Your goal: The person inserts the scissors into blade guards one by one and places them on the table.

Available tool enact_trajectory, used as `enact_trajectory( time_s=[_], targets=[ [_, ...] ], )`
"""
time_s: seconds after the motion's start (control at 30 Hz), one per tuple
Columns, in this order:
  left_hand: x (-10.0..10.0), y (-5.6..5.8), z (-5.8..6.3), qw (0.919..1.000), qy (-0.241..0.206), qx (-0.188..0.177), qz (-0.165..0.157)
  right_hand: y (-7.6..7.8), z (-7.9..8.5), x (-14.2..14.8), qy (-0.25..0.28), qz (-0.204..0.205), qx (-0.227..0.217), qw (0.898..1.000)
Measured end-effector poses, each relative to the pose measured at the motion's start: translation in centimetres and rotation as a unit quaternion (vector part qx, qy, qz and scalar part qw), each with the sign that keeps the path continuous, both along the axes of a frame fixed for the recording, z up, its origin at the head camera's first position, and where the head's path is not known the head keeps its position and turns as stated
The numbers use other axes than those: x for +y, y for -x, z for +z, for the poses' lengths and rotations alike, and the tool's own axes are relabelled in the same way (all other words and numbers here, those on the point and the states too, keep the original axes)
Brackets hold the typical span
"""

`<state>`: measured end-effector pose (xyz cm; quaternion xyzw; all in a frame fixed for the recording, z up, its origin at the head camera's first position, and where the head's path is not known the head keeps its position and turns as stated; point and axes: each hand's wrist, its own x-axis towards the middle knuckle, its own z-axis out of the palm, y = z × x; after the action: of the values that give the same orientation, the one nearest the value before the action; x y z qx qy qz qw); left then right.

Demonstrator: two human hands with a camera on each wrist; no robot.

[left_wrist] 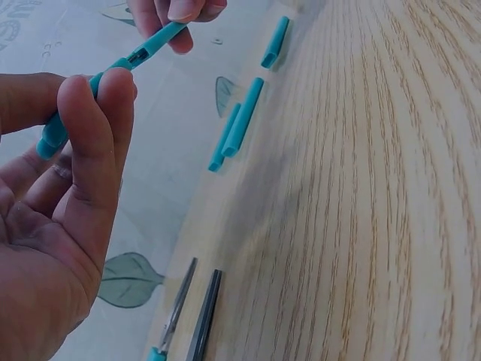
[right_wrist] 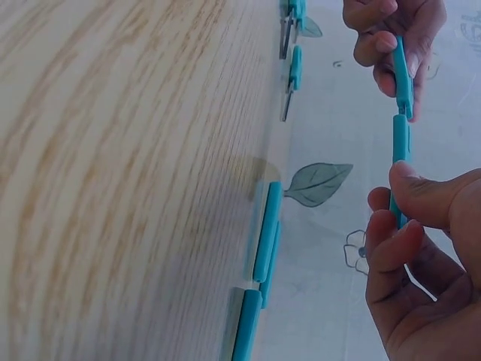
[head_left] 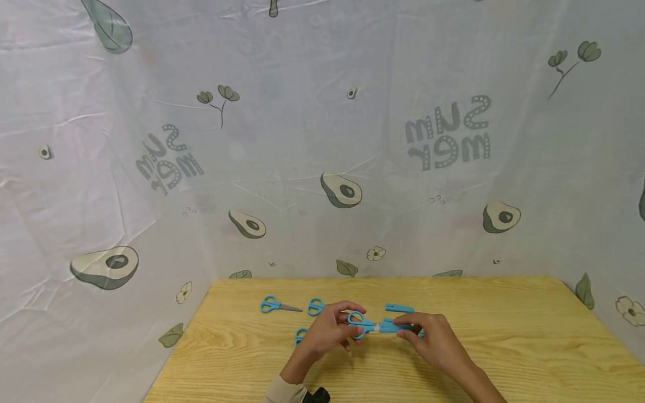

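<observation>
Fingers of the left hand (head_left: pixel 326 331) pinch blue scissors (head_left: pixel 369 326) by the handles; those of the right hand (head_left: pixel 432 337) grip a blue sheath (head_left: pixel 388 327). Wood-grain table (head_left: pixel 514 330) spans the head view's bottom, pale printed sheeting (head_left: pixel 297 134) above. At lower centre, the scissors point rightward between both hands, blades mostly covered.

Left arm: a plain, light beige sleeve (head_left: pixel 283 390) covers the forearm at the lower edge of the head view and ends short of the wrist. A small black part (head_left: pixel 318 395) with a rounded outline sits beside the sleeve's end; its details are too small to identify. Right arm: the visible forearm (head_left: pixel 471 375) is bare. Both hands (head_left: pixel 326 330) (head_left: pixel 430 334) are bare.
</observation>
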<state>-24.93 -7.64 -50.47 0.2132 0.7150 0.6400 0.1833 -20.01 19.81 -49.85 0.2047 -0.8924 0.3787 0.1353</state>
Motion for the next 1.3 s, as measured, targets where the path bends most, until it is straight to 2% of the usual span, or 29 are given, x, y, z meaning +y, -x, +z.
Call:
enact_trajectory(
  time_s=[0.47,0.77,1.1,1.3],
  targets=[
    [0.3,-0.06,-0.05,0.9999,-0.01,-0.006,0.001,0.12,-0.01,-0.04,0.001,0.001,-0.002,1.0],
    [0.38,-0.04,-0.27,0.9999,-0.013,0.0,-0.005,-0.02,-0.08,-0.11,0.002,-0.003,-0.023,1.0],
    [0.67,-0.05,-0.7,0.9999,-0.014,0.004,-0.003,-0.28,-0.21,-0.24,0.001,-0.004,-0.003,1.0],
    [0.75,-0.06,-0.75,0.9999,-0.014,0.004,-0.002,-0.22,-0.15,-0.31,-0.002,-0.001,-0.011,1.0]
  ],
)
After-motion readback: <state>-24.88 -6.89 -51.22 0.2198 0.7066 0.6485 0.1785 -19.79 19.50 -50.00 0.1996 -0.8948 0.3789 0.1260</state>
